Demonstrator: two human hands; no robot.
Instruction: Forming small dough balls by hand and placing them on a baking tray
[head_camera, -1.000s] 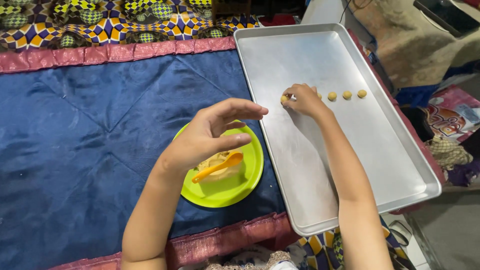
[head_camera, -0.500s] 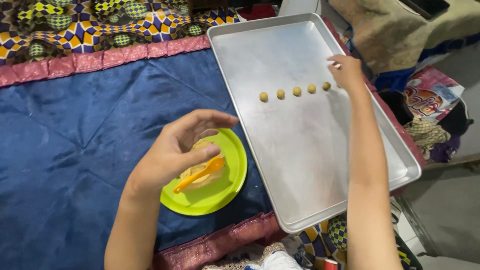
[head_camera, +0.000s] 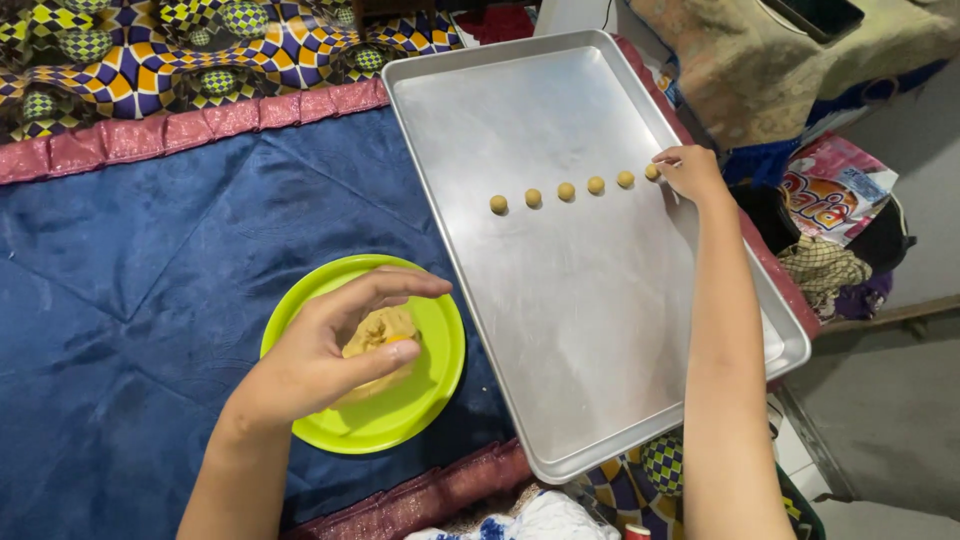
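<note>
My right hand rests at the right rim of a large metal baking tray, fingertips on a small dough ball at the end of a row. Several more dough balls line up across the tray to its left. My left hand hovers over a lime-green plate, fingers curled and apart, just above a lump of tan dough with an orange tool under the thumb. The hand hides most of the dough.
Plate and tray sit on a dark blue quilted cloth with a pink border and patterned fabric behind. To the right of the tray lie a brown cushion and a heap of bags and cloths.
My right hand moved from the left end of the dough-ball row to the tray's right rim, and the row has grown longer. My left hand lowered closer over the dough on the plate.
</note>
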